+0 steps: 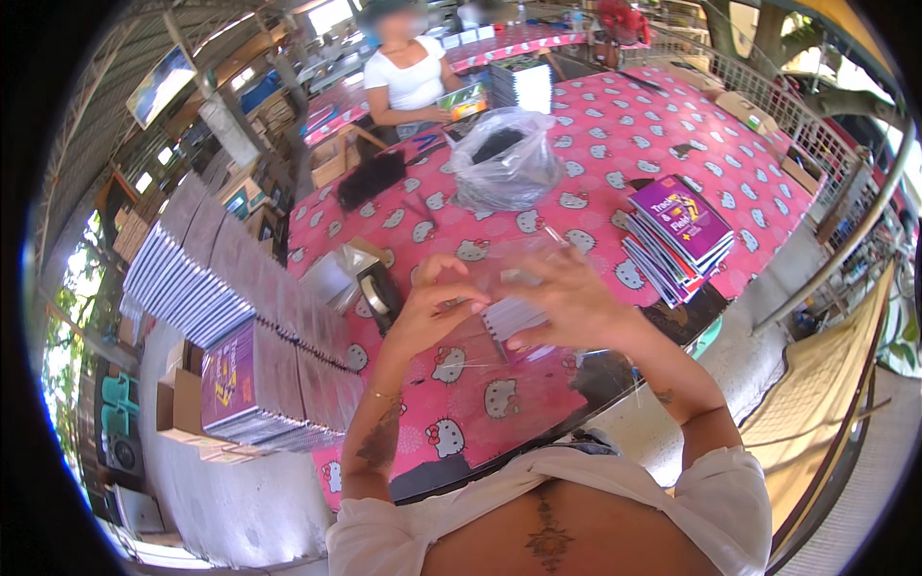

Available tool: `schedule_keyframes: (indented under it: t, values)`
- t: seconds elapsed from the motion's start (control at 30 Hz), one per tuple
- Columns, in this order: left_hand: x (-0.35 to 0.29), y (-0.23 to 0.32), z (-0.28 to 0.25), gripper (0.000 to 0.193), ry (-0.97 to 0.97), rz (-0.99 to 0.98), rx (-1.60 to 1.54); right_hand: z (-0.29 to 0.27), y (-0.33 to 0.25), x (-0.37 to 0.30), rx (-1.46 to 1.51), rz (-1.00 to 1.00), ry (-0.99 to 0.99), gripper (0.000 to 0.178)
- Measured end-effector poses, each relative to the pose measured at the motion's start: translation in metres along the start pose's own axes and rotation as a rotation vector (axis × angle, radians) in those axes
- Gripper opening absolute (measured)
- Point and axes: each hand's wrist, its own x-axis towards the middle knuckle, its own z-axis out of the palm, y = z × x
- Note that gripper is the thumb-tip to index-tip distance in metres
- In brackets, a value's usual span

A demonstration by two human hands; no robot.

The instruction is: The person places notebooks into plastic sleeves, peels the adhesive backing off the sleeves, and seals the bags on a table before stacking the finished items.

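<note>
My left hand is over the near middle of the table, its thumb and fingers drawn together in a pinch. What sits in the pinch is too small or too clear to make out. Beside it my right hand hovers with fingers and thumb apart, blurred by motion. Beneath and between both hands lies a pale book, partly hidden by the right hand, with thin clear plastic around it. Left of my left hand stands a tape dispenser with a dark roll, next to an open carton.
Tall stacks of spiral-bound books stand at the left. A smaller pile of purple-covered books is at the right. Farther back are a clear plastic bag, a black fluffy item and a person holding a book across the pink table.
</note>
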Motion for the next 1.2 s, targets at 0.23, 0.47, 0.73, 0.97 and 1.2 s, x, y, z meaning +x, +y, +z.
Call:
schedule_keyframes:
  t: [0.23,0.47,0.73,0.97,1.2]
  values:
    - [0.017,-0.003,0.030,0.009,0.102,-0.124,-0.070,0.067,0.077,-0.075,0.554,0.287,0.101,0.067]
    - [0.037,-0.024,0.083,0.017,0.135,0.028,0.338,0.071,0.081,-0.062,0.394,-0.001,-0.106,0.077]
    - [0.048,-0.019,0.094,0.068,0.482,-0.268,0.510,0.071,0.103,-0.047,0.707,0.139,0.039,0.051]
    - [0.021,-0.056,0.075,0.055,0.073,-0.595,-0.421,0.092,0.142,0.022,1.325,0.199,-0.259,0.059]
    - [-0.002,0.023,0.072,0.042,0.062,-0.226,0.058,0.046,0.127,-0.016,1.019,-0.100,-0.420,0.100]
